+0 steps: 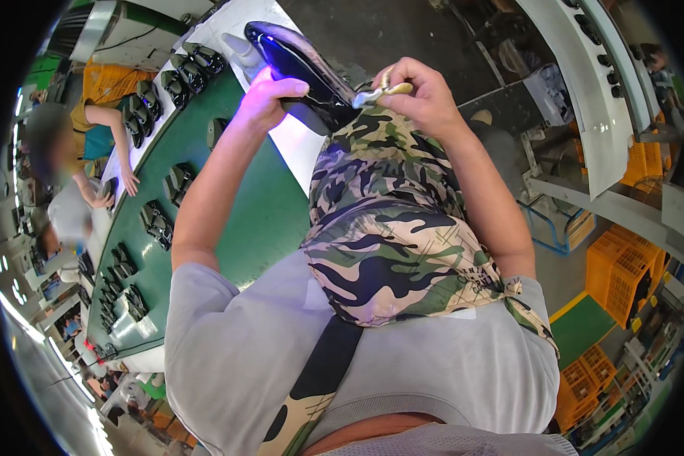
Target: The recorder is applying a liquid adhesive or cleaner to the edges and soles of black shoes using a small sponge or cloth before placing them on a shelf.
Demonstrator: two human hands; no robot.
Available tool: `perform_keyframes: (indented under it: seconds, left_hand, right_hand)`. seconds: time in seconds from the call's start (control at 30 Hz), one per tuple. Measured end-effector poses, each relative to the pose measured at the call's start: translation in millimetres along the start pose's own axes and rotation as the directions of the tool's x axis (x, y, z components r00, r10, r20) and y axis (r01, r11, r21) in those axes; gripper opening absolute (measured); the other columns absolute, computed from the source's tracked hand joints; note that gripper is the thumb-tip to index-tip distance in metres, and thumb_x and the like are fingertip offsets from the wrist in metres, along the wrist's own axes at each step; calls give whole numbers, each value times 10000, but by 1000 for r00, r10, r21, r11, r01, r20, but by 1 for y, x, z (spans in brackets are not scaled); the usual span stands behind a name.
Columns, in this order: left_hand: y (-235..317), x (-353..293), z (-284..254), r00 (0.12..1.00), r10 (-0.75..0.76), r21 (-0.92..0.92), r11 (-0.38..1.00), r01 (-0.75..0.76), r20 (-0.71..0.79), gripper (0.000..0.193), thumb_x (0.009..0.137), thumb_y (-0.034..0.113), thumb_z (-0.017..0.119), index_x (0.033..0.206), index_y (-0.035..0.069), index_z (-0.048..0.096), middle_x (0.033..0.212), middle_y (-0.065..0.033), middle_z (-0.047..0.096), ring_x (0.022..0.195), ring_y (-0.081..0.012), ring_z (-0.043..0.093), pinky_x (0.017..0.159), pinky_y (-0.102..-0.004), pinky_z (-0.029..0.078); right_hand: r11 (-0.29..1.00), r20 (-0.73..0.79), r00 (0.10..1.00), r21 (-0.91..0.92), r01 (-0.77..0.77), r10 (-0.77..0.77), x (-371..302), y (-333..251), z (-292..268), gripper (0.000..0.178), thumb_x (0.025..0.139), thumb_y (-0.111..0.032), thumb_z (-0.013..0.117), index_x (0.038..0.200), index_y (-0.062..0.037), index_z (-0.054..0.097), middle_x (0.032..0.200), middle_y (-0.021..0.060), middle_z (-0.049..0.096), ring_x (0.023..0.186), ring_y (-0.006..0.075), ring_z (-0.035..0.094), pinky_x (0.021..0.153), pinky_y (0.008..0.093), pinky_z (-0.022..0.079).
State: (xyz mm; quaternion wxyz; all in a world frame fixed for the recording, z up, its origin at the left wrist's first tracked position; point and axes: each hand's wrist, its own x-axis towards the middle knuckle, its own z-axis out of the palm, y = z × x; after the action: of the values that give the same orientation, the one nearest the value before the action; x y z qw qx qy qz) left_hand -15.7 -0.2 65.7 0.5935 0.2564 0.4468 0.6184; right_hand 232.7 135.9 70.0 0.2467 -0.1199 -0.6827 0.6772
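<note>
A glossy black shoe point(300, 68) is held up in front of my body, lit with a blue-violet glint. My left hand point(272, 99) is closed around it from the left side, the thumb lying across it. On the right, my right hand point(427, 95) pinches a small yellowish, twisted-looking piece with a pale bluish end point(368, 97). That end sits against or very near the shoe's lower right end. Exactly what the piece is, I cannot make out. My camouflage apron point(403, 228) hangs just below the shoe.
A green conveyor belt point(262, 220) with white edging runs along my left, carrying several black shoes point(156, 224). Across it, a person's arm point(114, 121) reaches onto the edge. Orange crates point(619, 273) and a white shelf panel point(585, 99) stand to my right.
</note>
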Motion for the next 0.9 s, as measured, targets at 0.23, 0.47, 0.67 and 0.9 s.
perform_keyframes:
  seconds: [0.23,0.47,0.67,0.9]
  left_hand:
    - [-16,6,-1,997,72,-159,985,-71,4,608,702,-47,696,1282,0,521,1174,-131,645,1106,-320,620,1031,-441,472]
    - [-24,10,44,927,308,189,944,-271,-212,512,685,-12,764,1164,-37,584,1074,-103,654,969,-219,641,911,-341,512]
    - [-28,39,86,887,446,462,816,-347,-123,494,675,25,838,1108,-48,612,1036,-107,668,941,-202,648,887,-327,528]
    - [-5,74,139,931,359,530,777,-340,72,557,654,-29,813,1149,-82,562,1061,-157,675,991,-248,672,936,-385,528]
  right_hand:
    - [969,-333,936,247,-29,113,-11,29,-2,176,801,45,716,841,-35,565,933,78,644,816,112,597,725,253,496]
    - [950,-534,812,305,-74,235,-16,34,-4,171,774,53,737,840,-6,591,795,43,620,679,94,584,630,236,489]
    - [938,-650,701,337,-80,293,-10,34,-18,177,747,43,747,834,-16,604,778,37,632,675,97,586,624,249,492]
    - [867,-721,626,478,137,298,-10,38,-56,202,741,-5,755,849,-47,590,779,8,594,697,95,557,618,248,453]
